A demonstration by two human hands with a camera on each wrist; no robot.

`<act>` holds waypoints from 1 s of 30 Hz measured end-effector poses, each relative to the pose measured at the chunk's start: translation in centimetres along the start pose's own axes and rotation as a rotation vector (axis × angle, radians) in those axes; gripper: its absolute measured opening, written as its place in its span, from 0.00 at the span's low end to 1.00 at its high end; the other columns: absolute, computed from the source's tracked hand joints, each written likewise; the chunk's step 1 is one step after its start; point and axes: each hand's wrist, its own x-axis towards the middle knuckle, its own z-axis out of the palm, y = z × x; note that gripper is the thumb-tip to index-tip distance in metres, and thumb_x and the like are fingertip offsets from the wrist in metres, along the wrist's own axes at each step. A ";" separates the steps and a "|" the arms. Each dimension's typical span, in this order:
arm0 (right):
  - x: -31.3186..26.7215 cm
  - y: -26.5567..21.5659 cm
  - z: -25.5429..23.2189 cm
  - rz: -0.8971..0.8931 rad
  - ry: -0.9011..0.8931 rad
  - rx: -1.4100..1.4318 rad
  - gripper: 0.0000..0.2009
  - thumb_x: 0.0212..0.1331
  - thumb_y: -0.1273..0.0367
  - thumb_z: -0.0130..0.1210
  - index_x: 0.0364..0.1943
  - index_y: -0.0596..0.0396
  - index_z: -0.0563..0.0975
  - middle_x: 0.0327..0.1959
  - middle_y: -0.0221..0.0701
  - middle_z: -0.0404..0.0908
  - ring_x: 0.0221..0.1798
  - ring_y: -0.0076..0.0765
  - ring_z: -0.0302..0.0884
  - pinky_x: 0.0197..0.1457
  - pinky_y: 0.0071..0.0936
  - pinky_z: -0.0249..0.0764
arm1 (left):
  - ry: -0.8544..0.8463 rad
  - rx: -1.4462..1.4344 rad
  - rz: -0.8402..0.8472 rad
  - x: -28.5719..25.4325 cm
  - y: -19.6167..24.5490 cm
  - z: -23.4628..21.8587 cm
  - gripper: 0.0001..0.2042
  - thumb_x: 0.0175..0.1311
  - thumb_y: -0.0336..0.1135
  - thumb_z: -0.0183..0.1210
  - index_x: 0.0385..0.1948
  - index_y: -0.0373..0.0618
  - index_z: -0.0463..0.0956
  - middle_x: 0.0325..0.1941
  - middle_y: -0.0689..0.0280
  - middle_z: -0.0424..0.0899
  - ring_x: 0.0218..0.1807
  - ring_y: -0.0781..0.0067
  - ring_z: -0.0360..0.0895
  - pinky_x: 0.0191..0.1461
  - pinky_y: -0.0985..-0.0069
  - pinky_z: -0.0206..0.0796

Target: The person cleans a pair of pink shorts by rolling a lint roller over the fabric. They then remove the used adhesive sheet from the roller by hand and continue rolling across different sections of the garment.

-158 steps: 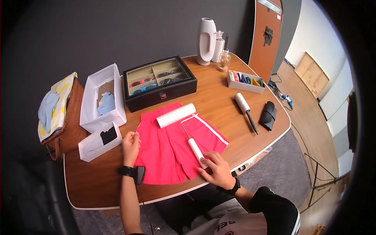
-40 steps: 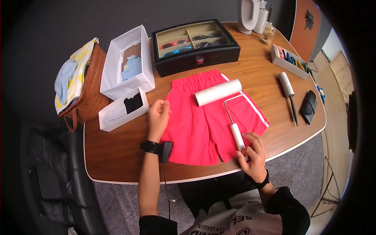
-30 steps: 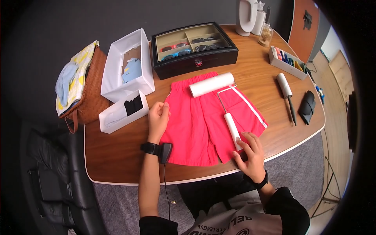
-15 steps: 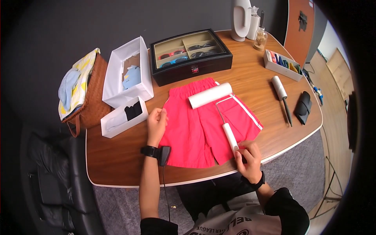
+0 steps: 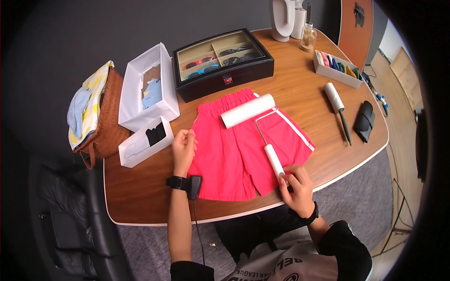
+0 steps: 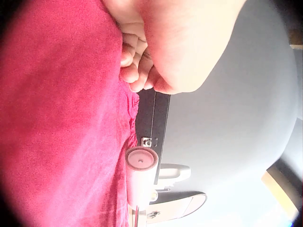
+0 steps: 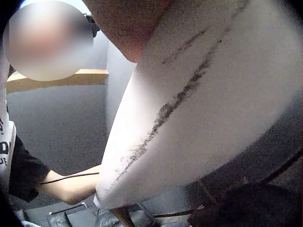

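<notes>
Pink-red shorts (image 5: 220, 159) with a white side stripe lie flat on the wooden table (image 5: 140, 192). A lint roller (image 5: 248, 111) with a wide white roll rests across them below the waistband, its wire neck running to a white handle (image 5: 273, 160). My right hand (image 5: 297, 189) pinches the handle's lower end between thumb and fingers. My left hand (image 5: 184, 149) has curled fingers at the shorts' left edge; in the left wrist view its fingertips (image 6: 130, 74) meet the fabric. A scuffed white surface (image 7: 203, 104) fills most of the right wrist view.
A black glasses case (image 5: 225, 70) stands behind the shorts. White boxes (image 5: 145, 93) and a wicker basket (image 5: 112, 112) stand left. On the right are a smaller lint roller (image 5: 335, 100), a black pouch (image 5: 364, 122) and a box of rolled socks (image 5: 337, 70).
My right hand has run the lint roller up toward the waistband and slightly back. Its spread fingers have drawn in on the handle. The left hand stays at the shorts' edge.
</notes>
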 end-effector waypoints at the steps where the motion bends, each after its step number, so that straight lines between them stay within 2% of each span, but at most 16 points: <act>1: 0.0 0.0 0.0 0.006 -0.015 -0.004 0.04 0.51 0.76 0.64 0.30 0.61 0.80 0.39 0.40 0.78 0.41 0.49 0.78 0.38 0.38 0.75 | -0.003 0.003 -0.008 0.0 0.0 0.0 0.11 0.75 0.35 0.54 0.30 0.42 0.71 0.22 0.70 0.76 0.20 0.86 0.69 0.22 0.86 0.58; 6: 0.1 0.1 0.1 0.025 -0.036 0.000 0.05 0.51 0.76 0.64 0.30 0.61 0.79 0.39 0.41 0.78 0.41 0.49 0.78 0.37 0.38 0.75 | -0.005 0.010 -0.013 -0.1 0.1 0.1 0.10 0.76 0.34 0.53 0.31 0.43 0.71 0.24 0.71 0.75 0.19 0.89 0.65 0.17 0.88 0.53; 16: 0.2 0.4 0.2 0.029 -0.064 0.011 0.06 0.50 0.77 0.64 0.31 0.61 0.79 0.40 0.42 0.77 0.42 0.51 0.78 0.41 0.38 0.75 | -0.005 0.009 -0.022 0.1 0.2 0.1 0.10 0.76 0.34 0.53 0.30 0.44 0.71 0.24 0.71 0.75 0.19 0.89 0.66 0.17 0.88 0.53; 30: 0.2 0.2 -0.1 0.012 -0.047 0.002 0.06 0.50 0.76 0.64 0.30 0.60 0.79 0.39 0.41 0.77 0.41 0.49 0.78 0.39 0.38 0.75 | 0.006 0.002 -0.029 0.0 0.6 0.2 0.11 0.76 0.35 0.54 0.30 0.43 0.70 0.23 0.71 0.75 0.19 0.87 0.67 0.19 0.86 0.54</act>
